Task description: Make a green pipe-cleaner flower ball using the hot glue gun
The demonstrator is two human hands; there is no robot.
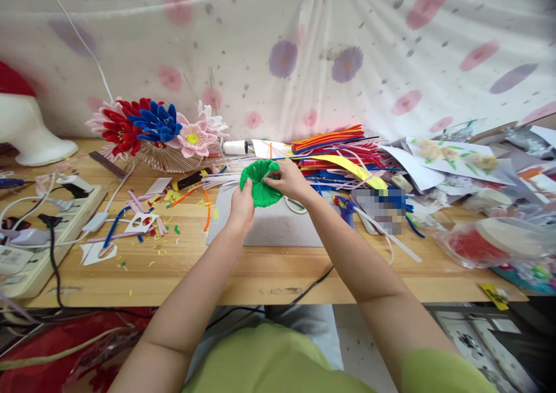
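A round, fuzzy green leaf shape (262, 195), like a lily pad made of pipe cleaners, is held up over a grey board (282, 231). My left hand (242, 205) grips its lower left edge, thumb lying on the green face. At its upper right, my right hand (284, 179) has its fingers pinched together on the leaf's rim, where a small curled green end sticks up. What lies behind the leaf, including some of my left fingers, is hidden.
Pipe cleaner bundles (330, 141) lie behind my hands. A bouquet of fuzzy flowers (158, 124) stands back left, near a power strip (82, 213). A blue glue gun (346, 208) lies right of the board, and plastic-wrapped items (499, 239) crowd the far right. Scraps litter the left.
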